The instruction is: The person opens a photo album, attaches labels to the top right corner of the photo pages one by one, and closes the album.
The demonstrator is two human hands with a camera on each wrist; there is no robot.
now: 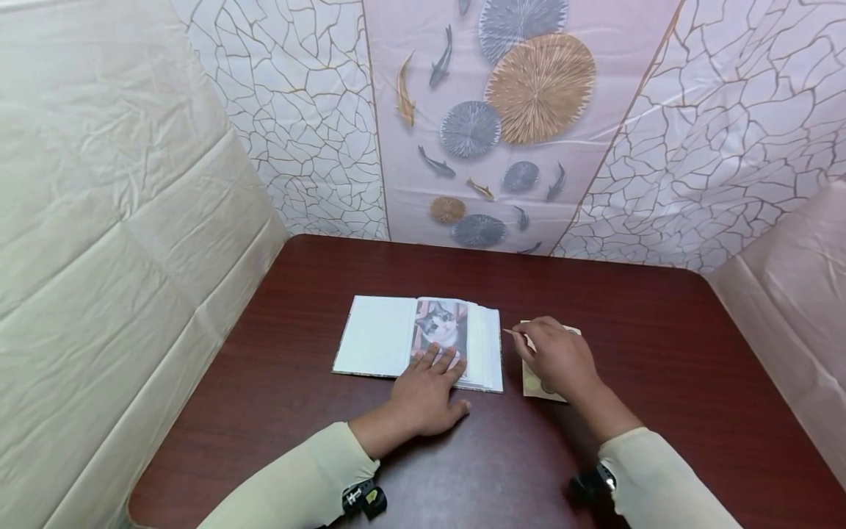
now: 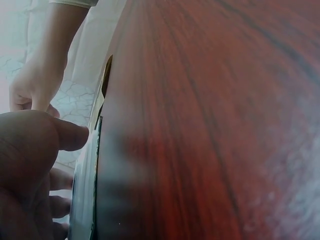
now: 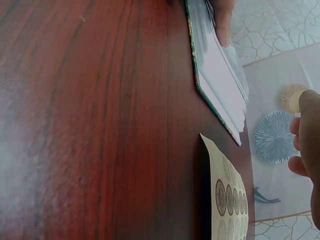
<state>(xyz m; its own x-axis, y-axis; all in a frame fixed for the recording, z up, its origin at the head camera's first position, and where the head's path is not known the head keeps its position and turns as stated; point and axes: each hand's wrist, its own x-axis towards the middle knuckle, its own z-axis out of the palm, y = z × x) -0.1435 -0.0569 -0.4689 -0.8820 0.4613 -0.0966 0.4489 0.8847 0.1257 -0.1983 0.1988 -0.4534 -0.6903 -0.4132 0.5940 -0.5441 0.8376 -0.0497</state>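
Sleeves, two of them, are reaching over the table's near side, each carrying one wrist camera. The left hand is lying palm down, fingers straight and slightly spread, gripping nothing; its fingertips are resting on the single cat photo showing in one open album, while its thumb is pointing right beyond the album's near edge. The right hand is pinching one small pale disc between thumb and forefinger, just off the album's right edge. One sheet bearing several round motifs is lying beneath that hand. Behind the table's far edge, patterned cloth is hanging.
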